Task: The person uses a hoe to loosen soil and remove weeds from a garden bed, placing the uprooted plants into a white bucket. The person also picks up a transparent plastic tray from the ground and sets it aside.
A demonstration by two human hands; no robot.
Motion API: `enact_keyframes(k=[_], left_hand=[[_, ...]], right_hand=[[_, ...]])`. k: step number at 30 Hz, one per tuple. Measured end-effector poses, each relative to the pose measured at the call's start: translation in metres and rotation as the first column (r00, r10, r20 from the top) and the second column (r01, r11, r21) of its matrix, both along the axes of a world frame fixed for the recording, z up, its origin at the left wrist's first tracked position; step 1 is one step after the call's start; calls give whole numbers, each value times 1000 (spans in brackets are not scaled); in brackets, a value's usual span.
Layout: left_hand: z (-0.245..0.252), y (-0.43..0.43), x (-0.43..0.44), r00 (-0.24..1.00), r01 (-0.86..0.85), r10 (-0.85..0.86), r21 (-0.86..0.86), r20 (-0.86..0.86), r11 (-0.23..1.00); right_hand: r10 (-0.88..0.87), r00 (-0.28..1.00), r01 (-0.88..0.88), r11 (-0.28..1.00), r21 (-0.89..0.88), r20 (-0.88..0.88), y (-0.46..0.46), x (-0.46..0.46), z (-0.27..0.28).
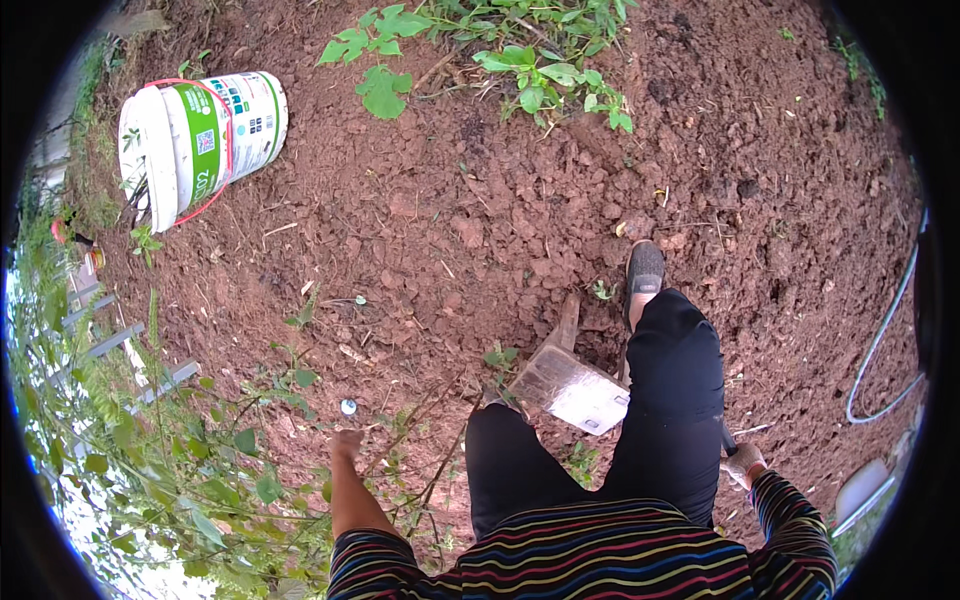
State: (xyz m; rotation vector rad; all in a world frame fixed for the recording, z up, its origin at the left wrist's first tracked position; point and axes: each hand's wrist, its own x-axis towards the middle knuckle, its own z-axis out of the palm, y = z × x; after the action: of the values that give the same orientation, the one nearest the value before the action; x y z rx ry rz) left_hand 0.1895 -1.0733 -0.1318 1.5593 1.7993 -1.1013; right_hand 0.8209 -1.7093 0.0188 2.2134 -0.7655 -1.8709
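Observation:
My left hand [347, 442] is low at the left, over the soil beside thin leafy stems; its fingers are too unclear to tell whether it holds anything. Just beyond it lies a small round whitish object [348, 406]. At the lower right, my right hand [744, 465], in a light glove, is closed around a dark tool handle [728, 441], whose far part is hidden by my leg. A worn wooden stool [574, 386] stands or lies tilted between my knees, one leg pointing forward.
A white and green plastic bucket [251, 124] with a red handle lies on its side at the upper left. Green weeds [532, 75] grow ahead. Branches [247, 480] crowd the lower left. A pale hose [874, 341] curves at the right over reddish clods of soil [465, 232].

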Motion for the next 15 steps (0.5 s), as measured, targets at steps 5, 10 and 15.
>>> enact_keyframes(k=[5, 10, 15], left_hand=[[0, 9, 73, 860, -472, 438, 78, 261, 878], [-84, 34, 271, 767, -460, 370, 46, 524, 887], [-182, 91, 350, 730, -267, 37, 235, 682, 935]], right_hand=[[262, 963, -259, 964, 55, -61, 22, 24, -6], [516, 856, -515, 856, 49, -34, -71, 47, -39], [623, 778, -628, 768, 120, 80, -121, 62, -55]])
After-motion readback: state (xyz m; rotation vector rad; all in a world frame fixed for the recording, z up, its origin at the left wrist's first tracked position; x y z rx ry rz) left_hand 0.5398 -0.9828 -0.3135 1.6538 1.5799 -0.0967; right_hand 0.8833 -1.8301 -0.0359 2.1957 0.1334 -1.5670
